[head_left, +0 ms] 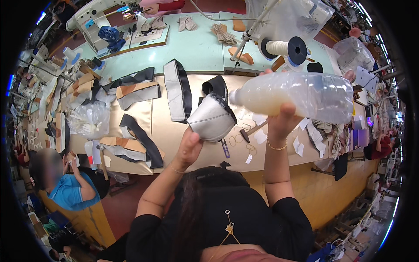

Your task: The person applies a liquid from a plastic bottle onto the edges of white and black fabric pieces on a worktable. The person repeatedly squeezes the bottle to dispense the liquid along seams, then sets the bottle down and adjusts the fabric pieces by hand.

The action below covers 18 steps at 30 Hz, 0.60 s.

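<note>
My left hand (189,147) grips a curved shoe-upper-like piece (211,118) by its lower left edge. The piece has a pale grey lining side and a dark, ragged rim. In my right hand (283,121) is a large clear plastic bottle (305,94), lying nearly sideways, with cloudy pale yellow liquid inside. The bottle's narrow white neck points left, close to the dark rim of the piece; whether they touch I cannot tell. Just behind the piece lies a dark curled strip (214,84), and a grey and black band (178,91) stands to its left.
A hammer (253,131), a small blue-handled tool (225,148) and rubber bands lie on the tan table near me. More grey, black and tan pieces (139,94) spread leftward. A thread spool (281,47) stands behind the bottle. A person in blue (76,187) sits left.
</note>
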Each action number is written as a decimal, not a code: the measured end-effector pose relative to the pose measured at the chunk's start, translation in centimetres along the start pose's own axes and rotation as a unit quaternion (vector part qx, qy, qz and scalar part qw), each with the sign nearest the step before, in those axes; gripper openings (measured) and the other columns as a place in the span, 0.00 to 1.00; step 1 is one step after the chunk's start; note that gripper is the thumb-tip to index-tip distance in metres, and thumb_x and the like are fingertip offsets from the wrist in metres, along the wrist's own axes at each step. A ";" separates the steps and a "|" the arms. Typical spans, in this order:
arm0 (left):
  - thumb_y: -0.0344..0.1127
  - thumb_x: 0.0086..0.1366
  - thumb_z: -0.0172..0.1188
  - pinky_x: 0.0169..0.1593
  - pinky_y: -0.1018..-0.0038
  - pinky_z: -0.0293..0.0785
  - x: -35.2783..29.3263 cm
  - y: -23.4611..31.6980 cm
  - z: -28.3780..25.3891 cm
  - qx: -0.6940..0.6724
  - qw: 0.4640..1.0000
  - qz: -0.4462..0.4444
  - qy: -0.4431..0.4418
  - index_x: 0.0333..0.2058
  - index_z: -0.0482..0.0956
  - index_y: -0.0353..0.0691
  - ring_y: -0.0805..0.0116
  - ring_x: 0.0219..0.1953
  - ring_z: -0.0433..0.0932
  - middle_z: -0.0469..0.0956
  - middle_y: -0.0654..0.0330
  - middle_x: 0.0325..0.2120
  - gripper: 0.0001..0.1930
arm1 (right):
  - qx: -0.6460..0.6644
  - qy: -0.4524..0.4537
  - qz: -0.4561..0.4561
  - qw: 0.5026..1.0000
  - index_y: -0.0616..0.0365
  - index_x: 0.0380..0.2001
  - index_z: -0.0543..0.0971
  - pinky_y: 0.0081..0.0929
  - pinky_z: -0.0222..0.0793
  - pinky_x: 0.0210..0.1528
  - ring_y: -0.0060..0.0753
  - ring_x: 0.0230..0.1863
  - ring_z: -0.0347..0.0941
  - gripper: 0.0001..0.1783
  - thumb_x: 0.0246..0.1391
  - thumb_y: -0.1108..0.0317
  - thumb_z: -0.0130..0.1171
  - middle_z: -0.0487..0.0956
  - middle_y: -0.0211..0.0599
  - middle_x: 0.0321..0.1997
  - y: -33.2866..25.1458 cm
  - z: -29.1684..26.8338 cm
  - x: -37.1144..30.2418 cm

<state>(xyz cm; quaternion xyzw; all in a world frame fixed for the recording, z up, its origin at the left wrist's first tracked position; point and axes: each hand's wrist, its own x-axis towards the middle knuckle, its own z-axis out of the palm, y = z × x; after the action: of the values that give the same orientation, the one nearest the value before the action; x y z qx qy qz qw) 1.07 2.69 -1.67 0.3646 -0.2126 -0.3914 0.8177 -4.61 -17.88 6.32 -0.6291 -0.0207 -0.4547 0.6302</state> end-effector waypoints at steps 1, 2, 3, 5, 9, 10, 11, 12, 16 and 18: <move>0.63 0.55 0.52 0.64 0.63 0.47 0.0 -0.2 -0.1 0.039 0.999 0.002 -0.007 0.61 0.50 0.30 0.59 0.63 0.54 0.56 0.52 0.60 0.47 | 0.023 -0.069 0.009 0.997 0.70 0.54 0.58 0.53 0.64 0.55 0.59 0.52 0.68 0.39 0.47 0.56 0.64 0.72 0.58 0.48 0.1 -0.2 0.1; 0.64 0.54 0.52 0.64 0.63 0.48 0.0 -0.2 -0.2 0.081 0.997 0.000 -0.019 0.61 0.50 0.29 0.59 0.63 0.55 0.56 0.52 0.60 0.48 | 0.035 -0.166 -0.003 0.986 0.70 0.54 0.58 0.52 0.65 0.55 0.58 0.52 0.68 0.38 0.47 0.58 0.64 0.72 0.57 0.48 0.1 -0.2 0.3; 0.64 0.54 0.53 0.64 0.64 0.48 0.1 -0.1 -0.3 0.097 0.995 -0.009 -0.017 0.61 0.50 0.29 0.60 0.62 0.55 0.57 0.52 0.60 0.48 | -0.116 -0.134 -0.061 0.982 0.67 0.49 0.66 0.43 0.65 0.53 0.48 0.51 0.69 0.34 0.42 0.59 0.68 0.73 0.49 0.47 0.0 -0.4 0.6; 0.64 0.54 0.53 0.64 0.65 0.48 0.0 0.0 -0.5 0.122 0.992 -0.031 -0.018 0.60 0.50 0.29 0.61 0.62 0.55 0.57 0.52 0.60 0.49 | -0.268 -0.061 0.012 0.961 0.64 0.45 0.74 0.31 0.67 0.49 0.37 0.47 0.71 0.31 0.37 0.61 0.72 0.75 0.40 0.46 -0.1 -0.6 0.8; 0.66 0.54 0.51 0.63 0.64 0.49 -0.1 0.3 -0.6 0.087 0.996 -0.016 -0.017 0.61 0.49 0.29 0.59 0.63 0.55 0.56 0.51 0.60 0.49 | 0.071 0.078 0.058 0.993 0.63 0.44 0.74 0.26 0.70 0.43 0.32 0.41 0.73 0.31 0.37 0.62 0.73 0.77 0.39 0.42 -0.3 -0.6 0.3; 0.67 0.55 0.49 0.63 0.63 0.49 0.0 0.5 -0.5 0.095 0.995 -0.012 -0.024 0.61 0.49 0.29 0.59 0.63 0.55 0.56 0.51 0.60 0.49 | -0.017 0.037 0.021 0.999 0.64 0.44 0.74 0.25 0.70 0.43 0.31 0.41 0.74 0.30 0.37 0.63 0.73 0.77 0.39 0.42 -0.3 -0.7 0.1; 0.68 0.56 0.46 0.63 0.63 0.49 0.0 0.5 -0.4 0.102 0.994 -0.007 -0.033 0.61 0.49 0.29 0.58 0.63 0.55 0.55 0.50 0.61 0.49 | -0.106 -0.008 -0.023 0.994 0.64 0.44 0.74 0.25 0.70 0.42 0.30 0.40 0.74 0.30 0.37 0.64 0.73 0.77 0.39 0.42 -0.3 -0.6 -0.2; 0.69 0.56 0.43 0.63 0.62 0.49 0.1 0.6 -0.4 0.058 0.998 -0.024 -0.012 0.61 0.48 0.30 0.58 0.63 0.55 0.55 0.50 0.61 0.49 | -0.190 -0.042 -0.057 0.979 0.64 0.43 0.74 0.26 0.71 0.43 0.30 0.41 0.74 0.29 0.37 0.65 0.73 0.76 0.38 0.42 -0.4 -0.8 -0.4; 0.74 0.57 0.29 0.64 0.60 0.48 0.4 1.3 0.0 -0.080 0.995 -0.056 0.006 0.62 0.46 0.31 0.54 0.63 0.53 0.53 0.50 0.62 0.50 | -0.163 0.081 0.037 0.983 0.64 0.44 0.72 0.30 0.71 0.47 0.31 0.42 0.74 0.28 0.39 0.67 0.71 0.76 0.38 0.43 -0.9 -0.8 -1.1; 0.74 0.56 0.30 0.64 0.59 0.48 0.6 2.1 0.4 -0.143 0.987 -0.070 -0.002 0.62 0.46 0.31 0.54 0.64 0.52 0.52 0.49 0.62 0.51 | 0.001 0.018 0.020 1.000 0.65 0.47 0.70 0.31 0.71 0.48 0.34 0.45 0.73 0.29 0.42 0.68 0.69 0.76 0.40 0.44 -1.3 -0.8 -1.2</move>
<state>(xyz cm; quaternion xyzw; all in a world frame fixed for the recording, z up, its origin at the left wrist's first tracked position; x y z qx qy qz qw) 2.25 2.93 0.20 0.2569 -0.1304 -0.4748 0.8316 -6.53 -17.56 6.42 -0.6204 0.0033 -0.4534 0.6400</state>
